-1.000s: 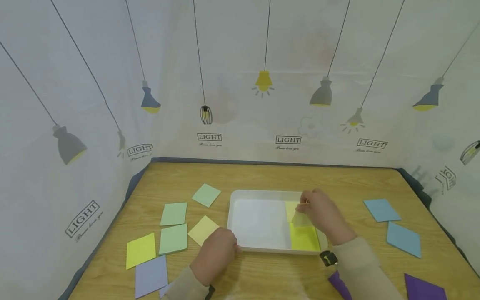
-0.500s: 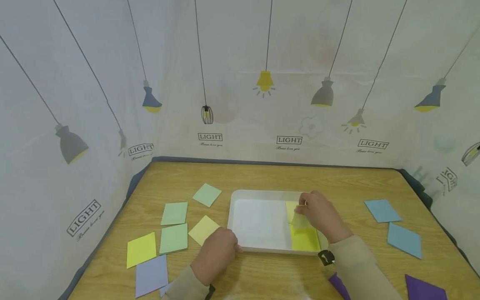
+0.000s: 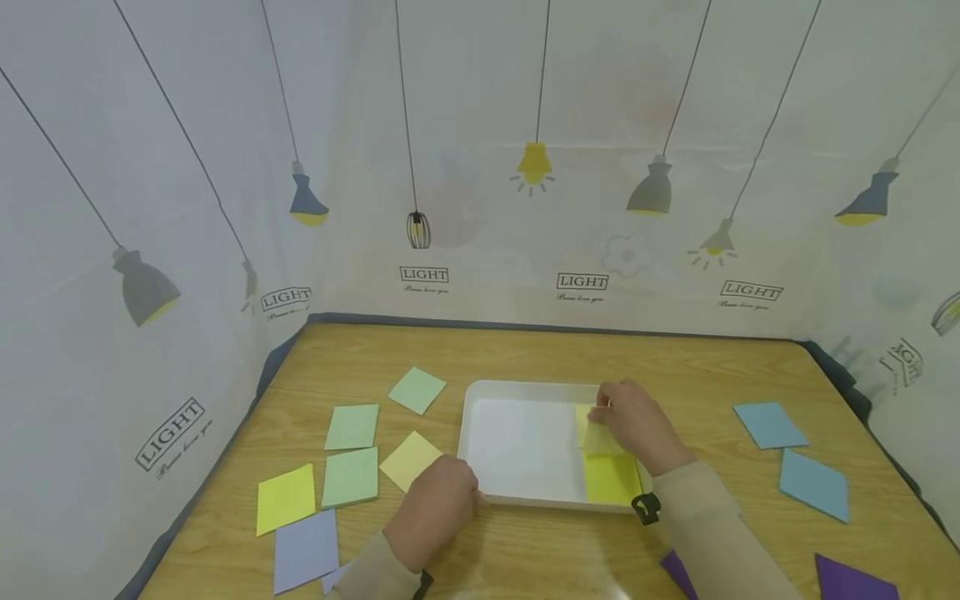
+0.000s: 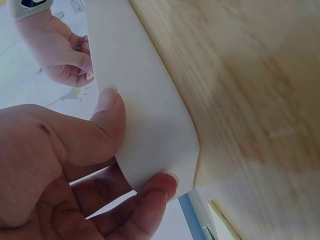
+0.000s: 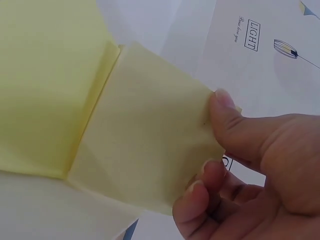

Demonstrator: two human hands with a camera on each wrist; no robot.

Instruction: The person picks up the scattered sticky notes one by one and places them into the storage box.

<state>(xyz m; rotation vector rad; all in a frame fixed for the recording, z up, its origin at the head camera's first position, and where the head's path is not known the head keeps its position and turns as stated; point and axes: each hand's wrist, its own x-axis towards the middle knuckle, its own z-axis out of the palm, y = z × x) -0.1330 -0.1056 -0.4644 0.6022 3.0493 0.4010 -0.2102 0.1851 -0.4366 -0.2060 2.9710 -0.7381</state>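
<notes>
My left hand point(image 3: 435, 510) grips the near left corner of a white tray point(image 3: 517, 454), thumb and fingertips on its wall point(image 4: 145, 115) in the left wrist view. Over the tray's right side, my right hand point(image 3: 641, 423) pinches a pale yellow sticky note point(image 5: 150, 125) by one edge. The note hangs tilted, its lower edge at a bright yellow note point(image 3: 612, 479) lying in the near right corner. Another pale yellow note point(image 3: 581, 423) shows in the tray behind it, partly covered. Whether the held note touches the bright one underneath is hard to tell.
Left of the tray lie several green notes point(image 3: 350, 477), a pale yellow one point(image 3: 409, 460), a bright yellow one point(image 3: 287, 500) and lilac ones point(image 3: 306, 552). Blue notes point(image 3: 813, 485) and purple ones point(image 3: 855, 579) lie to the right. A printed cloth wall point(image 3: 487, 317) encloses the table.
The head view has shifted slightly. My right hand still holds the pale yellow note at nearly the same spot, its tilt changed a little. My left hand stays on the tray corner.
</notes>
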